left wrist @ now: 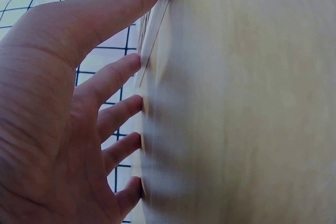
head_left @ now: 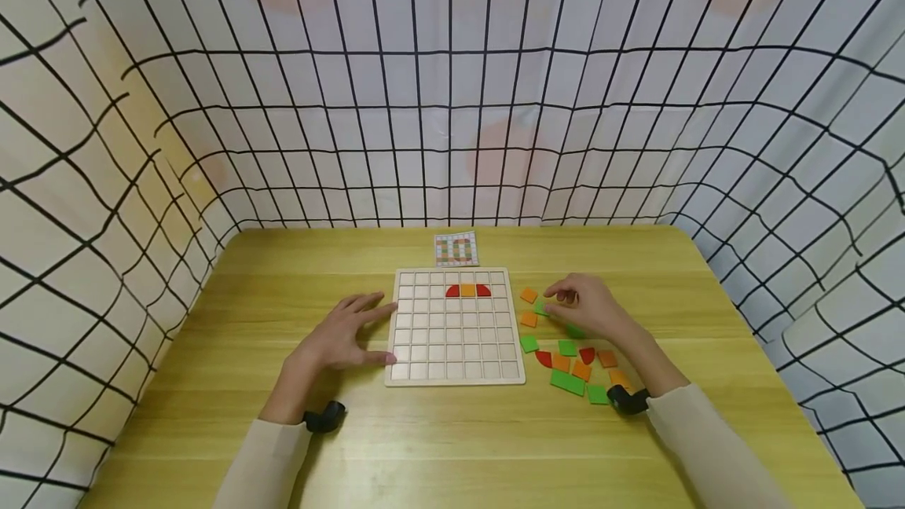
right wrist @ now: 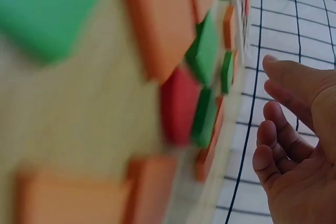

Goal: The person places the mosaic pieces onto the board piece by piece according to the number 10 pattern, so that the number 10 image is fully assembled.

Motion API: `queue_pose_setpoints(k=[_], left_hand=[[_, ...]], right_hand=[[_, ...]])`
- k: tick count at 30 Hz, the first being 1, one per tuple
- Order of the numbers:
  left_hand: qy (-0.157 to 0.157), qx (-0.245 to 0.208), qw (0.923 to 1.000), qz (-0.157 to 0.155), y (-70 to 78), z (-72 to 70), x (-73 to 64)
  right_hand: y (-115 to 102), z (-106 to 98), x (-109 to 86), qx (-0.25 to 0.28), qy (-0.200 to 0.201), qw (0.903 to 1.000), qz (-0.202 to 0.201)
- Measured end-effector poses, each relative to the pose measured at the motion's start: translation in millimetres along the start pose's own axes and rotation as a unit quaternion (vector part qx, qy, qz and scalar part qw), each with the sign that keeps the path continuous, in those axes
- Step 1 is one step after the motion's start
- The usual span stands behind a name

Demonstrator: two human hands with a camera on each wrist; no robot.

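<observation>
A pale wooden grid board (head_left: pixel 456 379) lies flat on the table. In its upper part a red rounded piece (head_left: pixel 452 291), an orange square (head_left: pixel 467 290) and another red rounded piece (head_left: pixel 483 291) sit side by side in one row. My left hand (head_left: pixel 346 332) is spread at the board's left side, thumb and a fingertip touching its edge; the left wrist view shows the fingers (left wrist: pixel 118 116) resting on the table. Over the loose pieces right of the board hovers my right hand (head_left: pixel 587 305), its fingers loosely bent near a green piece (head_left: pixel 540 308). Nothing shows between its fingertips (right wrist: pixel 270 61).
A small printed pattern card (head_left: pixel 456 249) lies beyond the board. Several green, orange and red pieces are scattered to its right, among them a long green rectangle (head_left: pixel 568 382) and a green square (head_left: pixel 597 394). White cloth with a black grid (head_left: pixel 452 132) encloses the table.
</observation>
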State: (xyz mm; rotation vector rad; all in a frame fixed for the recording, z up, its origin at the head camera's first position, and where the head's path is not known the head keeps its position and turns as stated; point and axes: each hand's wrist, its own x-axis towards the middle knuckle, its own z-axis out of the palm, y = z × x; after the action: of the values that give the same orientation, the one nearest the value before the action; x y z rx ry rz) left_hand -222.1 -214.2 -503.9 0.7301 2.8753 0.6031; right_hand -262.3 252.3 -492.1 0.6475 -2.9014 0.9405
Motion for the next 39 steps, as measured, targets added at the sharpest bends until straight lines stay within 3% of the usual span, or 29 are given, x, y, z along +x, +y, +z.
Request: queue_pose_setpoints(k=[13, 27, 39], left_hand=[[0.001, 0.001, 1.0, -0.005, -3.1, 0.7, -0.4], [0.001, -0.007, 1.0, 0.001, -1.8, 0.8, -0.4], [-0.004, -0.009, 1.0, -0.001, 0.0, 0.3, -0.7]], right_hand=[[26.2, -11.5, -42.4, 0.001, -0.034, 0.9994, 0.002], [35.9, -12.7, -55.7, 0.002, -0.047, 0.9987, 0.017], [29.1, -15.4, -52.1, 0.011, -0.042, 0.9989, 0.017]])
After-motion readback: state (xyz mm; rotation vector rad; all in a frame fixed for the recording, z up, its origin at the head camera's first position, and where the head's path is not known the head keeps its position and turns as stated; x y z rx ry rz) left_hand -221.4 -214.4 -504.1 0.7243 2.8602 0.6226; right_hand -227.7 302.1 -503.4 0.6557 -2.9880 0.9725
